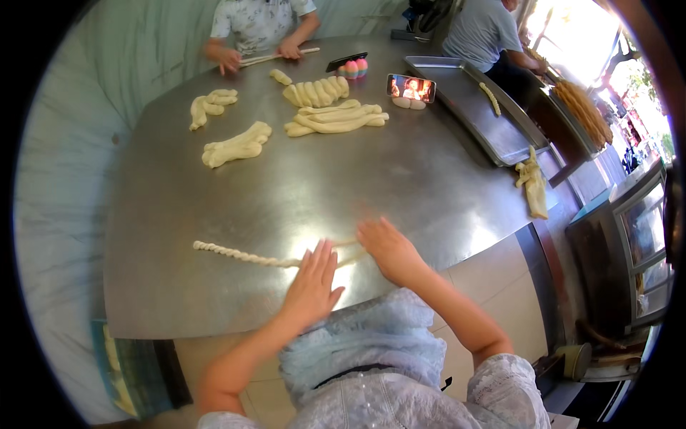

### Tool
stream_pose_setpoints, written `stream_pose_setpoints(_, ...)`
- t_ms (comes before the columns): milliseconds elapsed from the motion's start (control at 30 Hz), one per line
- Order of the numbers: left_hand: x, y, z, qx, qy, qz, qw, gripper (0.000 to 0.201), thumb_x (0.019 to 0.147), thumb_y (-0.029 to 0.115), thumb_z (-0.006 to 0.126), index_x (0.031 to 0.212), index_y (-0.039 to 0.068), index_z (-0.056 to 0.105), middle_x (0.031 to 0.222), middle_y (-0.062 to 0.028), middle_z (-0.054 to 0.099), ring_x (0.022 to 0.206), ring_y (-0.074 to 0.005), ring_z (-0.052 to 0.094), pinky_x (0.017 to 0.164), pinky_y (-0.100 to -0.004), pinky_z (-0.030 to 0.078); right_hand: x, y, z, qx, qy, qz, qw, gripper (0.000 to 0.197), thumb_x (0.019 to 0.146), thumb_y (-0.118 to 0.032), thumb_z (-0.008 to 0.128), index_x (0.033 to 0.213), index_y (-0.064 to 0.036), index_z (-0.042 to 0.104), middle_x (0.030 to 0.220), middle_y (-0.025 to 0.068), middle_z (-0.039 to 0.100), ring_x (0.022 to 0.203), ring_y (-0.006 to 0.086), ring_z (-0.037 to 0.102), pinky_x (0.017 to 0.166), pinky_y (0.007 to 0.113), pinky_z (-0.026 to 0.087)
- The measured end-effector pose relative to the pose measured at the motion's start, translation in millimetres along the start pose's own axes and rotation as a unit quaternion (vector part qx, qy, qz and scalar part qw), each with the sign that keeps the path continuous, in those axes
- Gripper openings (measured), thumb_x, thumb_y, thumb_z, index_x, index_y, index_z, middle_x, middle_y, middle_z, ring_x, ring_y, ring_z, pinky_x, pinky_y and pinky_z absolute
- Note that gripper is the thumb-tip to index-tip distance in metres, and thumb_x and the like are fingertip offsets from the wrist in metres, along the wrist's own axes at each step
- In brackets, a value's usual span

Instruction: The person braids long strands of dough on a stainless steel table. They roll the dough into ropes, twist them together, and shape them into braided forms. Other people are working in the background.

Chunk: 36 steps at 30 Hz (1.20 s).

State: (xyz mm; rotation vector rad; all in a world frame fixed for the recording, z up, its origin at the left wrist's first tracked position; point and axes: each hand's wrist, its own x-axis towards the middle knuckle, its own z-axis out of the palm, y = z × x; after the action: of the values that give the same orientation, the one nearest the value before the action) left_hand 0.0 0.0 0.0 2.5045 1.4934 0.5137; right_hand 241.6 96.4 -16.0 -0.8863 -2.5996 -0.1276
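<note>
A twisted rope of dough (243, 255) lies on the near part of the metal table, its left end free. My left hand (311, 277) rests flat over the right part of this twist, fingers stretched out. Right of that hand the dough shows as two separate thin strands (348, 252). My right hand (386, 247) lies over the strands' far end with fingers extended, a little blurred. Whatever is directly under both palms is hidden.
Piles of dough strips (336, 120) lie across the metal table (186, 193). A phone (411, 88) stands near a metal tray (493, 107) holding one dough twist (490, 99). Across the table a co-worker's hands (289, 48) handle a dough strand. Another person (486, 36) sits at back right.
</note>
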Motion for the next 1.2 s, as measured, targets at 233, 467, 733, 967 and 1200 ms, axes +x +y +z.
stream_pose_setpoints(233,57,-21,18,-0.049,0.178,-0.140,0.973,0.042,0.101,0.011,0.050,0.133,-0.016,0.047,0.134,-0.0348,0.053,0.121,-0.0488,0.055,0.115,-0.0627,0.029,28,-4,-2,0.135,-0.015,0.182,0.974,0.034,0.087,-0.008,0.064,0.120,-0.0006,0.067,0.123,0.0169,0.065,0.121,0.0331,0.058,0.111,0.048,0.043)
stream_pose_setpoints(467,48,-41,-2,0.081,-0.005,0.027,0.996,0.063,0.098,0.027,0.056,0.147,-0.008,0.039,0.160,-0.0234,0.033,0.153,-0.0359,0.022,0.123,-0.0556,0.017,27,-6,3,-0.027,0.050,0.001,0.998,0.039,0.089,-0.008,0.063,0.127,0.0008,0.062,0.129,0.0175,0.063,0.126,0.0321,0.057,0.112,0.047,0.043)
stream_pose_setpoints(733,40,-7,17,-0.014,0.167,-0.122,0.978,0.038,0.097,0.010,0.055,0.128,-0.013,0.049,0.135,-0.0327,0.053,0.127,-0.0475,0.050,0.112,-0.0586,0.037,27,-22,-8,0.143,-0.022,0.191,0.971,0.028,0.089,-0.007,0.063,0.116,0.0006,0.068,0.128,0.0160,0.064,0.123,0.0330,0.059,0.112,0.045,0.044)
stream_pose_setpoints(967,60,-44,-2,0.081,0.030,0.001,0.996,0.065,0.098,0.030,0.055,0.146,-0.009,0.038,0.159,-0.0283,0.032,0.152,-0.0374,0.025,0.124,-0.0559,0.017,56,-22,0,0.004,0.045,0.097,0.994,0.026,0.091,-0.009,0.062,0.114,0.0025,0.067,0.130,0.0185,0.062,0.127,0.0338,0.056,0.111,0.045,0.044)
stream_pose_setpoints(1200,6,7,10,-0.007,0.144,-0.011,0.989,0.039,0.096,0.012,0.059,0.126,-0.011,0.051,0.141,-0.0331,0.048,0.135,-0.0460,0.046,0.115,-0.0579,0.035,-1,-26,-14,0.129,0.003,0.046,0.991,0.030,0.087,-0.006,0.063,0.115,0.0018,0.068,0.132,0.0198,0.061,0.130,0.0329,0.054,0.112,0.045,0.043)
